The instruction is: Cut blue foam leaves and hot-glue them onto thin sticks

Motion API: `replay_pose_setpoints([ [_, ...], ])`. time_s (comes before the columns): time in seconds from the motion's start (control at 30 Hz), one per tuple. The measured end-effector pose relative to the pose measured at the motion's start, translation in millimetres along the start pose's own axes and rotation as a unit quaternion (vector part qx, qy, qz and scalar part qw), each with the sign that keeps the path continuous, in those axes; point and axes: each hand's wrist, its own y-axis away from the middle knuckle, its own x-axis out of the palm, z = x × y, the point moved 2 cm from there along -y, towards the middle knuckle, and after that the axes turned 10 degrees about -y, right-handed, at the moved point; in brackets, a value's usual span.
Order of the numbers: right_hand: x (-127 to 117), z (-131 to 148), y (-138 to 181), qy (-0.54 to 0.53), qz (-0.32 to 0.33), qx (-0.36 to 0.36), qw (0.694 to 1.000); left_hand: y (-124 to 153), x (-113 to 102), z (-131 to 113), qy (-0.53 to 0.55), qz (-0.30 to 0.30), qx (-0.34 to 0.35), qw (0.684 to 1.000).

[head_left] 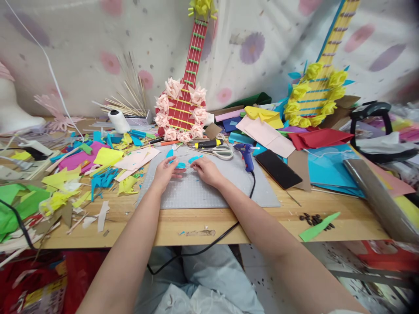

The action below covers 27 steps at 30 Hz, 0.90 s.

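Over the grey cutting mat, my left hand is closed loosely around a blue paper leaf, its lower fingers stretched to the right. Another blue leaf stands up just above that hand's fingers. My right hand pinches at a small blue paper piece, close to the left hand's fingertips. Thin stem-like lines show near both hands, too fine to make out. Scissors and a blue glue gun lie beyond and to the right of my right hand.
Paper scraps crowd the left of the table. A red paper guitar with pink flowers stands behind; a yellow one stands right. A phone lies beside the mat. The glue gun's black cable hangs past the front edge.
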Motion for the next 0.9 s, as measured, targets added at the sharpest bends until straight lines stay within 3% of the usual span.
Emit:
replay_pose_setpoints([
  [0.2, -1.7, 0.3, 0.2, -0.027, -0.069, 0.041, 0.996, -1.7, 4.0, 2.8, -0.005, -0.009, 0.007, 1.0],
  [0.33, 0.3, 1.4, 0.5, -0.045, -0.115, 0.061, 0.99, -1.1, 20.3, 5.2, -0.003, -0.081, 0.017, 0.997],
  [0.6, 1.9, 5.0, 3.7, -0.111, -0.152, 0.09, 0.978, 4.4, 58.6, -2.9, 0.089, -0.117, -0.039, 0.988],
  [0.73, -0.4, 5.1, 5.6, -0.137, -0.167, 0.097, 0.972, 1.1, 64.5, -3.7, 0.124, -0.118, -0.102, 0.98],
  [0.9, -2.2, 6.8, 6.7, -0.14, -0.16, 0.067, 0.975, -3.0, 63.2, -6.7, 0.118, -0.142, -0.087, 0.979],
])
